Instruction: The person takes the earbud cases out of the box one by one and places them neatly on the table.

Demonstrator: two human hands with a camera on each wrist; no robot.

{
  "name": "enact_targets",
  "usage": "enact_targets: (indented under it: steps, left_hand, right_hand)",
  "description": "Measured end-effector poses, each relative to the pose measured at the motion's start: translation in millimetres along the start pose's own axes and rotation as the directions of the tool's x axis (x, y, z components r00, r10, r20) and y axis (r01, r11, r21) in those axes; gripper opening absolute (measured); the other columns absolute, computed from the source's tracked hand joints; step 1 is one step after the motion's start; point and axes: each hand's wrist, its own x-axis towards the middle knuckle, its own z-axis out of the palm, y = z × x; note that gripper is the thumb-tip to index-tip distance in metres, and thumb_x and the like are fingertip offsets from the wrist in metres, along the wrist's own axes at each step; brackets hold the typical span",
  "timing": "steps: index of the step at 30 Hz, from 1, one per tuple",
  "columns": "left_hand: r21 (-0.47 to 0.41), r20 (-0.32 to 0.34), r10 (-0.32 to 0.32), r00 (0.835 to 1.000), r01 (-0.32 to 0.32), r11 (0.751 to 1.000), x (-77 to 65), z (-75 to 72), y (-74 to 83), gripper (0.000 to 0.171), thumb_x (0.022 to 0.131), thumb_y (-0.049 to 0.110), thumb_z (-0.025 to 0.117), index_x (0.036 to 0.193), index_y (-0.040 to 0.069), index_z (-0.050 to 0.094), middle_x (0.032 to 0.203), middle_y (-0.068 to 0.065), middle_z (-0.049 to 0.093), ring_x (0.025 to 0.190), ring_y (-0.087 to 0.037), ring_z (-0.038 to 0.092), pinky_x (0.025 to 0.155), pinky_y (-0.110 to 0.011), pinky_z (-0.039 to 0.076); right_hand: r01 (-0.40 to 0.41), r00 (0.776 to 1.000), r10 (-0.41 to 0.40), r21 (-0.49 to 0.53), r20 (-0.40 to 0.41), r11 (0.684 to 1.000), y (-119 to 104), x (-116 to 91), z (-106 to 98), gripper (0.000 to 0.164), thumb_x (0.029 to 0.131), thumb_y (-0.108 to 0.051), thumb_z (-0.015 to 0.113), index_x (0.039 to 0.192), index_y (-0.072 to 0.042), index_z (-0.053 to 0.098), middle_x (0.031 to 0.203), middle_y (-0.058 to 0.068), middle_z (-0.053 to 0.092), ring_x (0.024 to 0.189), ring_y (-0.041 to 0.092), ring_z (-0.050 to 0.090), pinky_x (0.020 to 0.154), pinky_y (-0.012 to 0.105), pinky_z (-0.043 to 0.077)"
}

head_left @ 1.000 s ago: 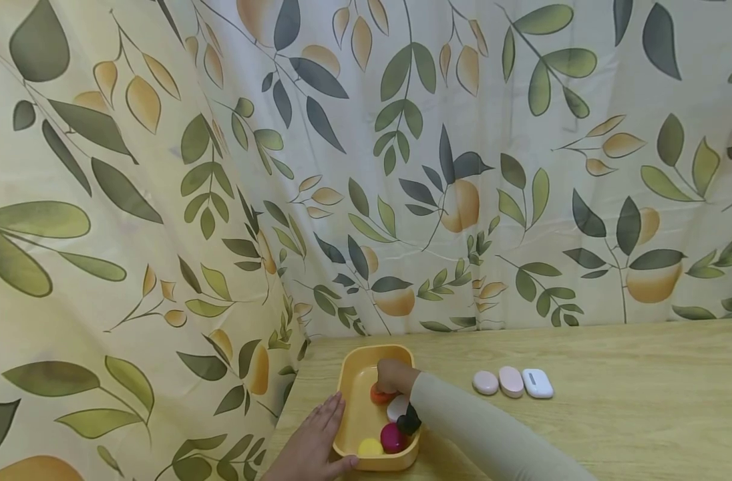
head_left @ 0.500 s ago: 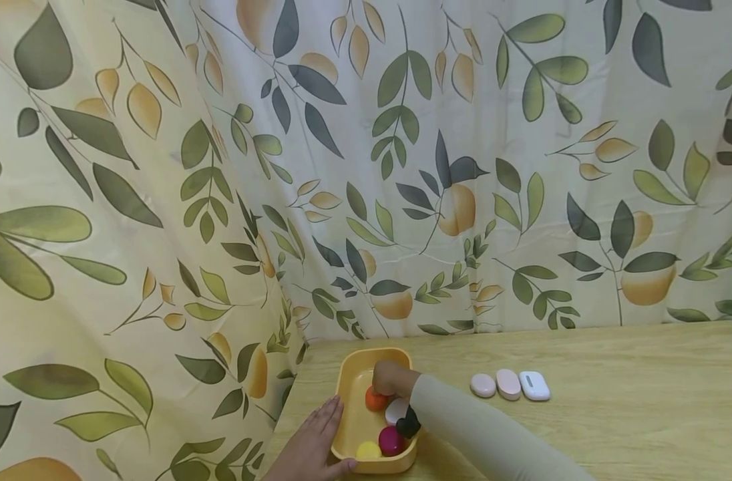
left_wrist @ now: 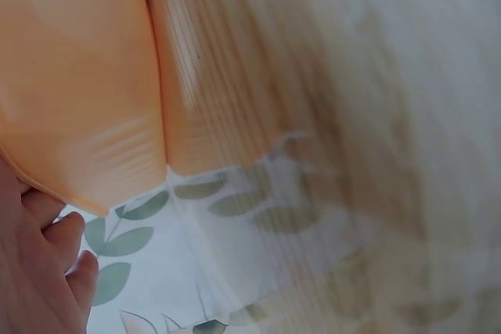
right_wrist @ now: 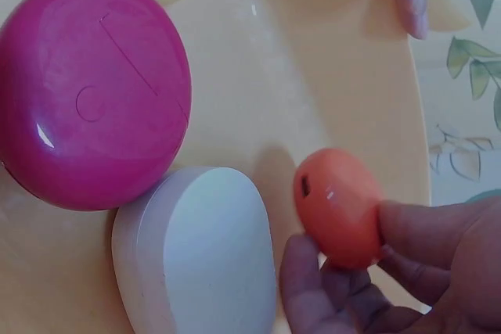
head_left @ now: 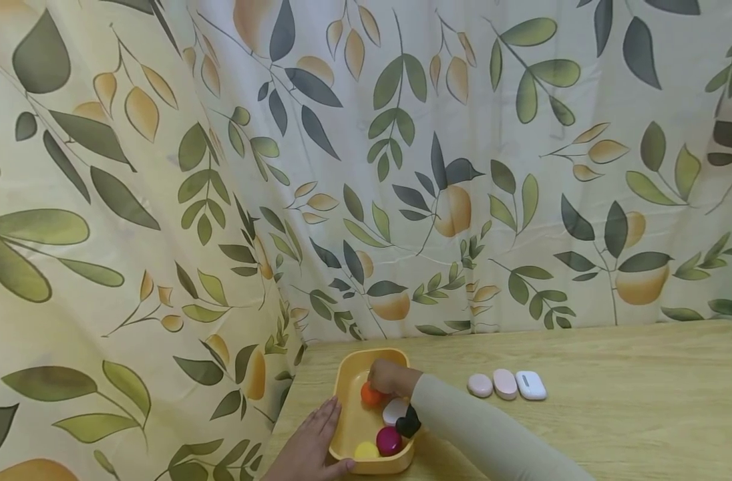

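Note:
My right hand (head_left: 391,377) reaches into a yellow plastic tray (head_left: 349,424). In the right wrist view its thumb and fingers pinch an orange rounded earbud case (right_wrist: 340,205) with a small dark port facing outward. Beside it in the tray lie a white rounded case (right_wrist: 219,248), a glossy magenta case (right_wrist: 98,91) and a yellow rounded case (head_left: 367,450). My left hand (head_left: 312,437) rests against the tray's left side, fingers extended along the wall and thumb at the near rim. In the left wrist view its fingertips (left_wrist: 66,228) show at the tray's edge.
Right of the tray, a round pink case (head_left: 480,385), an oval pink case (head_left: 505,385) and a white earbud case (head_left: 531,385) stand in a row on the wooden table (head_left: 612,394). A leaf-patterned curtain (head_left: 414,174) hangs behind and to the left.
The orange earbud case, mostly covered by my right hand before, now shows more of its round face. My right hand has shifted slightly; my left hand stays at the tray.

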Motion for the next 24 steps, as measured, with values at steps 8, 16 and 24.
enact_targets:
  steps: [8, 16, 24]
  left_hand:
    - [0.020, -0.016, 0.008, 1.000, -0.007, 1.000, 0.1, 2.9, -1.5, 0.093, 0.091, 0.067, 0.048, 0.148, -0.005, 0.033, 0.154, -0.018, 0.032, 0.141, -0.028, 0.031, 0.105, -0.049, 0.037]
    - [0.024, -0.010, 0.012, 1.000, -0.012, 1.000, 1.6, -0.8, 0.0, 0.091, 0.091, 0.065, 0.050, 0.148, -0.005, 0.034, 0.153, -0.018, 0.033, 0.139, -0.029, 0.034, 0.104, -0.050, 0.038]
    - [0.024, 0.013, 0.009, 1.000, -0.009, 1.000, 1.0, -1.2, 0.4, 0.091, 0.092, 0.066, 0.048, 0.149, -0.004, 0.034, 0.154, -0.017, 0.032, 0.140, -0.028, 0.033, 0.105, -0.050, 0.038]
  right_hand:
    - [-0.073, 0.997, 0.066, 0.252, 0.035, 0.965, -3.7, -6.2, -5.6, 0.005, 0.087, 0.010, 0.057, 0.091, 0.008, 0.060, 0.083, 0.009, 0.053, 0.070, 0.019, 0.051, 0.064, 0.034, 0.054]
    - [-0.062, 0.997, 0.049, 0.278, 0.051, 0.959, 0.4, -4.8, -14.0, 0.004, 0.091, 0.007, 0.057, 0.095, 0.007, 0.059, 0.085, 0.010, 0.057, 0.072, 0.020, 0.055, 0.067, 0.038, 0.058]
    - [-0.065, 0.997, 0.048, 0.320, 0.063, 0.945, 5.2, -11.2, -18.6, 0.004, 0.091, 0.003, 0.059, 0.095, 0.006, 0.060, 0.084, 0.010, 0.061, 0.069, 0.019, 0.056, 0.067, 0.038, 0.058]
